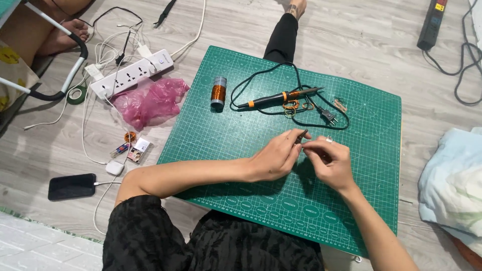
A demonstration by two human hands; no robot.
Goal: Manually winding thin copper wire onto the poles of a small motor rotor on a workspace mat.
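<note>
1. Two bare hands meet over the middle of the green cutting mat (241, 150) in the head view. The left hand (275, 158) has its fingers pinched shut on a thin dark tool (303, 134), too small to tell its kind. The right hand (329, 160) is closed just beside it, fingertips touching the left hand's; what it grips is hidden.
2. Farther up the mat lie a black and orange soldering iron (278, 97) with its black cord (261, 75) looped around it, its plug (329, 116) near the hands, and an upright spool of copper wire (218, 93) to the left.
3. Off the mat on the grey floor, left side: a pink plastic bag (148, 103), a white power strip (131, 73) and a black phone (72, 186).
</note>
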